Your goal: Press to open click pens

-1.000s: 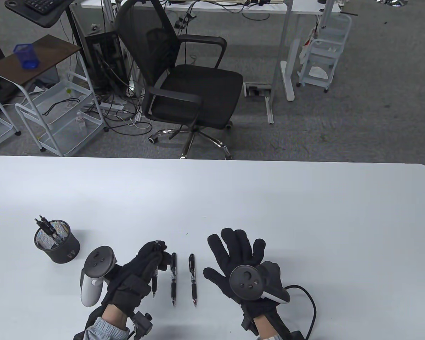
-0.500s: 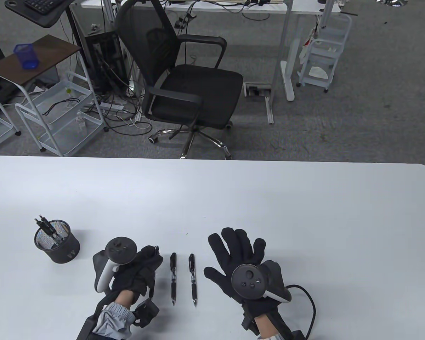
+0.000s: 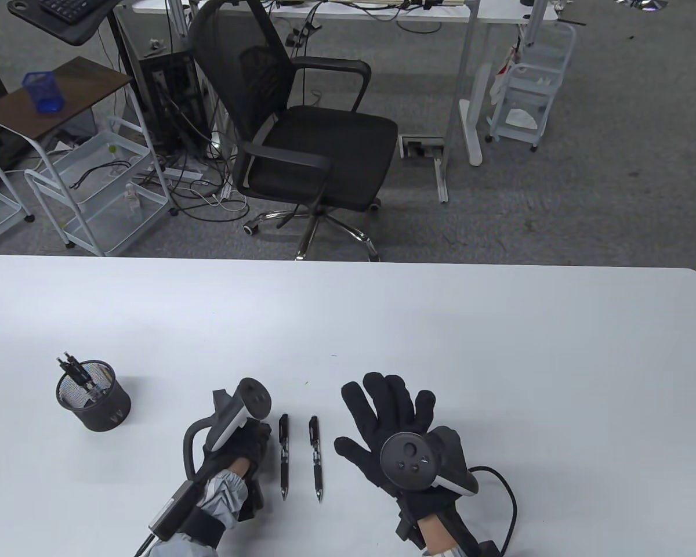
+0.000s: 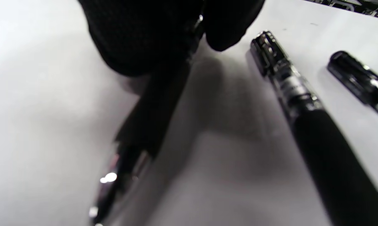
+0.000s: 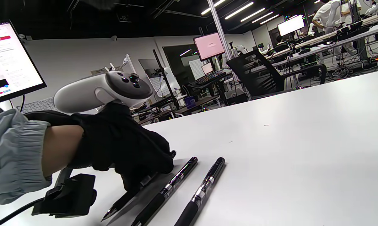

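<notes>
Two black click pens lie side by side on the white table, one (image 3: 283,458) nearer my left hand and one (image 3: 316,458) nearer my right; both show in the right wrist view (image 5: 167,188) (image 5: 204,188). My left hand (image 3: 249,444) is curled around a third click pen (image 5: 126,199), held low just left of them with its tip at the table. This pen is blurred in the left wrist view (image 4: 145,131) and hidden under the hand in the table view. My right hand (image 3: 371,418) lies flat and spread on the table, right of the pens, holding nothing.
A black mesh pen cup (image 3: 95,406) with a few pens (image 3: 72,368) stands at the left. The table (image 3: 499,348) stretches far to the right. A glove cable (image 3: 507,487) loops by my right wrist. An office chair (image 3: 307,145) stands beyond the far edge.
My left hand has rolled over and shifted right toward the two lying pens, bringing its pen down beside them; its tracker swung from the left to above the hand. The right hand has not moved.
</notes>
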Tool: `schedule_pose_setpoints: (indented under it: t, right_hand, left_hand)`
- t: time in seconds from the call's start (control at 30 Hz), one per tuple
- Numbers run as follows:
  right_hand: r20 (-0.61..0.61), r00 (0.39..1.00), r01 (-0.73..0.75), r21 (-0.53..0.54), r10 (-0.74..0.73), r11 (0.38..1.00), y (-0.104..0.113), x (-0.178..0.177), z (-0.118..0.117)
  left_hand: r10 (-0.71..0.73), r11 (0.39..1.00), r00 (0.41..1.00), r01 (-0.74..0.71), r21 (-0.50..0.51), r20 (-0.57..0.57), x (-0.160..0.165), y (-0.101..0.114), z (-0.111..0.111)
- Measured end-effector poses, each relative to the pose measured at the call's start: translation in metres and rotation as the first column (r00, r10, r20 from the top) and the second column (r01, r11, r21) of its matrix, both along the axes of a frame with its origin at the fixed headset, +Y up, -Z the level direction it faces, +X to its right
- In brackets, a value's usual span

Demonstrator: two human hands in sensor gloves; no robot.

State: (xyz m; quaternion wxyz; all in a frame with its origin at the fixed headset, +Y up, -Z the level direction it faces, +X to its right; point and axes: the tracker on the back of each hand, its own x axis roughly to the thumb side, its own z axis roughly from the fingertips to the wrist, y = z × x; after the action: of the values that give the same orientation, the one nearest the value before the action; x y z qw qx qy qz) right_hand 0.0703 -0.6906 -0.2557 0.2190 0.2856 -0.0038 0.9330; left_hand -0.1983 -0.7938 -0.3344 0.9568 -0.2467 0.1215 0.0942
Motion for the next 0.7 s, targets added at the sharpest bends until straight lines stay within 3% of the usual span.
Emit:
schedule_pose_setpoints:
  t: [0.2, 0.7]
  right_hand:
    - [0.000, 1.000, -0.004, 0.001, 0.004, 1.000, 0.0000, -0.0001, 0.0004]
    - [-0.001, 1.000, -0.009, 0.001, 0.009, 1.000, -0.0006, -0.0009, 0.0008]
  left_hand:
    - [0.002, 0.998, 1.000, -0.003, -0.057, -0.012, -0.0007, -0.0024, -0.0039]
    - [0.039, 0.997, 0.999, -0.039, -0.069, 0.003, -0.0028, -0.0038, -0.0019]
